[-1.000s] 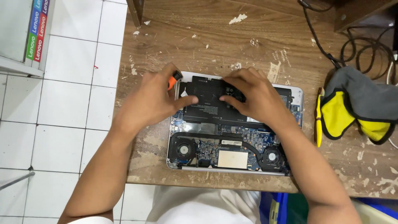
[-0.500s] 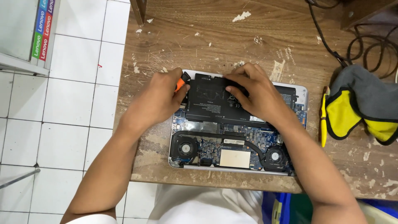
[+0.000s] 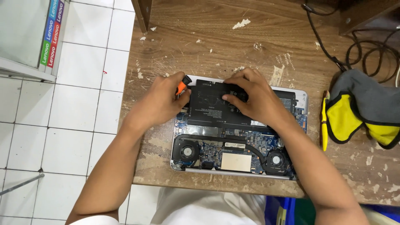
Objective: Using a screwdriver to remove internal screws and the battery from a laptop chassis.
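An opened silver laptop (image 3: 306, 100) lies bottom-up on a worn wooden table, its blue circuit board and two round fans exposed. A flat black battery (image 3: 208, 106) fills the far half of the case. My left hand (image 3: 160, 102) grips an orange-and-black tool (image 3: 181, 85) at the battery's left far corner. My right hand (image 3: 250, 96) presses on the battery's upper middle, fingers curled over its surface.
A grey and yellow cloth pouch (image 3: 366, 110) lies right of the laptop, with a yellow pen-like tool (image 3: 324, 125) beside it. Black cables (image 3: 366, 46) coil at the far right. White tiled floor (image 3: 79, 125) lies left of the table's edge.
The view has shifted slightly. Both hands stay on the battery; the left hand with the orange tool has edged a little along the left corner.
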